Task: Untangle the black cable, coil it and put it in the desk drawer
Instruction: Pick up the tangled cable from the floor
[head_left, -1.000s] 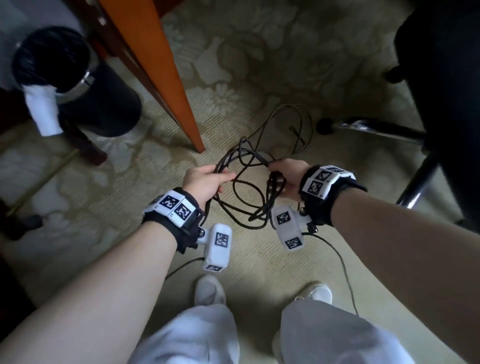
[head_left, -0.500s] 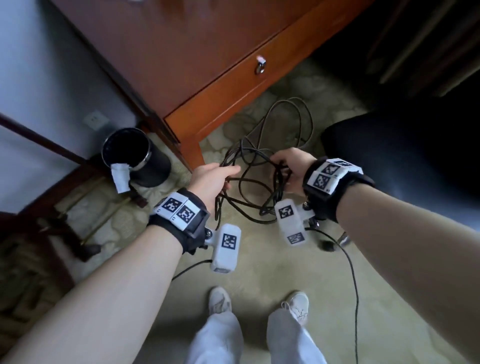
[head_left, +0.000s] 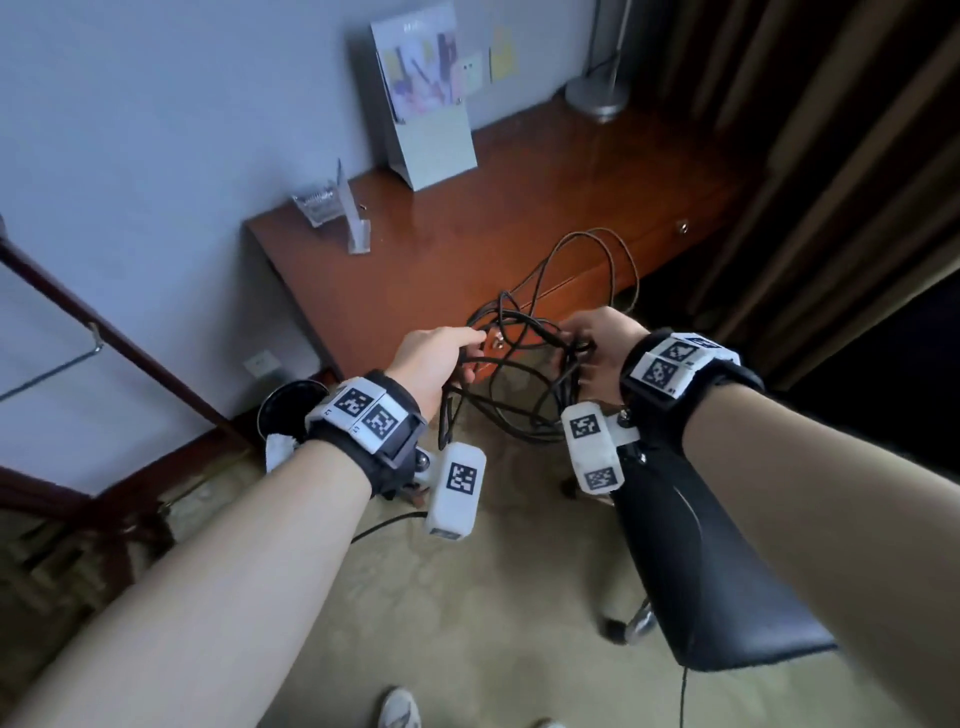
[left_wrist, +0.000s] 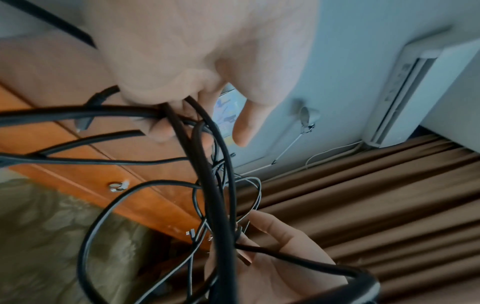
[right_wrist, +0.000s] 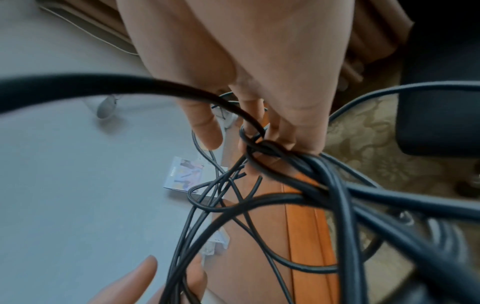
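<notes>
A tangled black cable (head_left: 524, 379) hangs in loose loops between my two hands, in front of the wooden desk (head_left: 467, 244). My left hand (head_left: 441, 358) grips several strands of the black cable (left_wrist: 207, 185) on the left side of the tangle. My right hand (head_left: 597, 338) holds a knotted bunch of the black cable (right_wrist: 285, 162) on the right side. The desk drawer (head_left: 587, 291) is closed; its small metal knob (head_left: 682, 226) shows further right. One long loop rises above the hands over the desk front.
A black chair seat (head_left: 701, 571) sits under my right forearm. A black bin (head_left: 283, 410) stands by the desk's left leg. On the desk are a grey card stand (head_left: 431, 130), a clear holder (head_left: 353, 223) and a lamp base (head_left: 597, 96). Brown curtains (head_left: 831, 156) hang at the right.
Both hands have lifted the tangled cable from floor level up to the desk front. The view has tilted up from the carpet to the desk top and wall.
</notes>
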